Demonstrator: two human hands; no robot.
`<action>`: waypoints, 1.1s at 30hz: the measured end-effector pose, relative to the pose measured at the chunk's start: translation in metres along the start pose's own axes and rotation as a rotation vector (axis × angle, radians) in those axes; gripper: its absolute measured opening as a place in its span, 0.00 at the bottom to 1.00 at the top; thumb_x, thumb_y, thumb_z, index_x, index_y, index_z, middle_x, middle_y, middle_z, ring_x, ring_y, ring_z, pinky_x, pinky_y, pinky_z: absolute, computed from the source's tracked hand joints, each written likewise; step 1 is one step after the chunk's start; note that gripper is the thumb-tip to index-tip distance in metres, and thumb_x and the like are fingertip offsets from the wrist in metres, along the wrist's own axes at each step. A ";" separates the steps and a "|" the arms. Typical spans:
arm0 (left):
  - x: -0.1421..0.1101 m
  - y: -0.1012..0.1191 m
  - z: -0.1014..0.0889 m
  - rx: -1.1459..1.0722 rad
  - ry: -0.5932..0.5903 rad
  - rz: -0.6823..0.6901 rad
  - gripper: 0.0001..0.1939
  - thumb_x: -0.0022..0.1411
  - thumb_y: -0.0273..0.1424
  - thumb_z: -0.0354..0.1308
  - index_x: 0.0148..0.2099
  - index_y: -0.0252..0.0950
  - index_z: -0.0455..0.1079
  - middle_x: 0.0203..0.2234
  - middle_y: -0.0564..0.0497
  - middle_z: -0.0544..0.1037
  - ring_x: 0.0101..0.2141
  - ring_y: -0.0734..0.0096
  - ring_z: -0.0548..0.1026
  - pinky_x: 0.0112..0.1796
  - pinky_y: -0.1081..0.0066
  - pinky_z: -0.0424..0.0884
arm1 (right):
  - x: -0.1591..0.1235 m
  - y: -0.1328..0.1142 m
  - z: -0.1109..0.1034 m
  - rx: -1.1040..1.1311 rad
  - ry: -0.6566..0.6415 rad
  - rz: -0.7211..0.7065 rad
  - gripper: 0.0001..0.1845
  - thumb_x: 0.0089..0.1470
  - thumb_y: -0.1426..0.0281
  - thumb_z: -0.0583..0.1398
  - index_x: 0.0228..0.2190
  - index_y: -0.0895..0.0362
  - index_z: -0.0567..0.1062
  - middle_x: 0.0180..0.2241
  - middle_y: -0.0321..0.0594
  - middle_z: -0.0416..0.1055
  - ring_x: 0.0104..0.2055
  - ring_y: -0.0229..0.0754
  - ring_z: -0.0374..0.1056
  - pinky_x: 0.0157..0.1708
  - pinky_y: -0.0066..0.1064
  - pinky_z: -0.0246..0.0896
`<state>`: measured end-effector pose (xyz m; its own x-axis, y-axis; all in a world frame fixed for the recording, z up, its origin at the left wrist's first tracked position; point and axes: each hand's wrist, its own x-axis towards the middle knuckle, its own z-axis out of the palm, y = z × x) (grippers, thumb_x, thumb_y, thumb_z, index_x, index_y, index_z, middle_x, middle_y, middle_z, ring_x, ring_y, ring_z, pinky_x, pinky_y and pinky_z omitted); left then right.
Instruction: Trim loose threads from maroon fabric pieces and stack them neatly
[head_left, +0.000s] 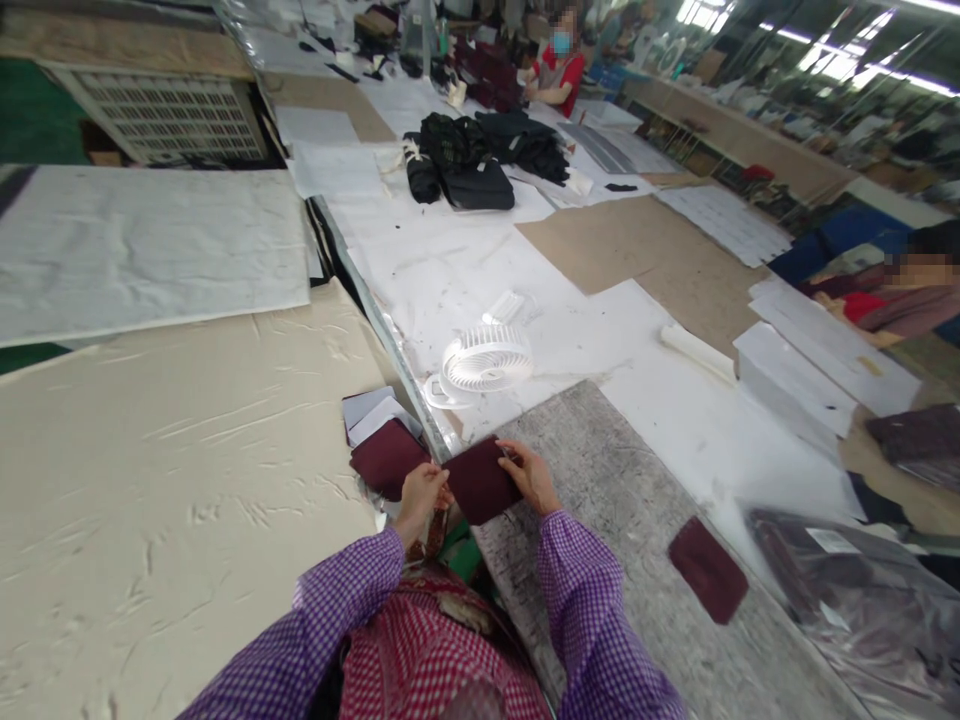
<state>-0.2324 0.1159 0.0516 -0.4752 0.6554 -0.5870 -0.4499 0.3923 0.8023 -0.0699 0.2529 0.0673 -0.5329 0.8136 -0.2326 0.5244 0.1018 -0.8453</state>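
Observation:
A dark maroon fabric piece (480, 482) is stretched between my two hands over the corner of a grey mottled board (592, 480). My left hand (422, 500) pinches its left edge, while my right hand (532, 474) grips the upper right corner between thumb and fingers. Just left of my left hand lies a stack of maroon pieces (390, 458), with white and grey sheets (379, 412) showing behind it. Another maroon piece with rounded corners (709, 570) rests flat on the board to the right.
A white fan (487, 360) stands beyond my hands. Cream cloth (187, 450) covers the left table. Plastic-wrapped bundles (855, 590) lie at the right, dark folded garments (480, 160) farther back. One person (892, 295) is at the right edge, another (559, 75) at the far end.

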 end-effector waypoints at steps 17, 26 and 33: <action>-0.003 0.005 0.009 0.184 0.059 0.023 0.07 0.57 0.34 0.54 0.30 0.36 0.64 0.15 0.57 0.71 0.14 0.76 0.69 0.14 0.78 0.60 | 0.006 0.012 0.003 -0.206 0.093 -0.121 0.14 0.52 0.67 0.55 0.38 0.55 0.78 0.33 0.41 0.72 0.34 0.43 0.66 0.40 0.38 0.62; -0.004 0.005 0.011 0.224 0.067 0.015 0.07 0.59 0.34 0.53 0.30 0.36 0.64 0.15 0.57 0.71 0.14 0.76 0.68 0.15 0.78 0.60 | 0.003 0.020 0.007 -0.266 0.104 -0.147 0.15 0.54 0.68 0.54 0.39 0.56 0.78 0.36 0.42 0.72 0.38 0.44 0.67 0.42 0.38 0.63; -0.004 0.004 0.012 0.228 0.074 0.014 0.07 0.58 0.35 0.54 0.31 0.37 0.64 0.16 0.56 0.72 0.15 0.76 0.69 0.15 0.78 0.61 | 0.004 0.022 0.009 -0.304 0.101 -0.136 0.15 0.55 0.69 0.54 0.40 0.56 0.77 0.36 0.42 0.72 0.39 0.44 0.68 0.41 0.37 0.63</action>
<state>-0.2240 0.1227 0.0586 -0.5382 0.6163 -0.5749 -0.2643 0.5243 0.8095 -0.0661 0.2537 0.0434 -0.5513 0.8317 -0.0660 0.6351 0.3671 -0.6796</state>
